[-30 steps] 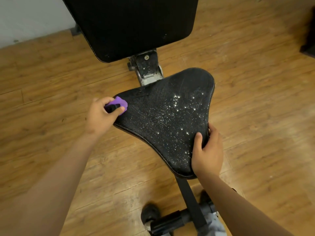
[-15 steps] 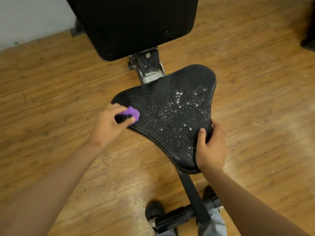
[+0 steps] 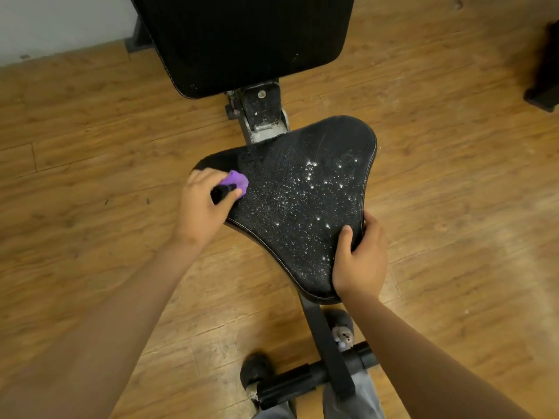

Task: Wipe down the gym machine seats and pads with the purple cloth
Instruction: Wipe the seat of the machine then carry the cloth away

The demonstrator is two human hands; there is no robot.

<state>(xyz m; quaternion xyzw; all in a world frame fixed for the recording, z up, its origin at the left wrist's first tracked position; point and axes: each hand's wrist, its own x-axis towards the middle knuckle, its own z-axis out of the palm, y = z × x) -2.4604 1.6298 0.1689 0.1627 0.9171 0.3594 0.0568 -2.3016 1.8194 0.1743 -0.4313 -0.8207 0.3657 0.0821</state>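
Grip: left hand [image 3: 202, 207] clenches purple cloth [image 3: 237, 179], nine o'clock on seat [image 3: 302, 213]; right hand [image 3: 360, 261] clasps rim. Best: overlapping strokes across droplets [image 3: 311, 176].

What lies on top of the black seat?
White droplets speckle the seat; the left hand presses the purple cloth on one corner; the right hand grips its edge. The surface under them is hidden.

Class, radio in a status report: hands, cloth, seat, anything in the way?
Left hand grips purple cloth on seat, left corner. Right hand holds near edge. White specks across middle; nothing blocking.
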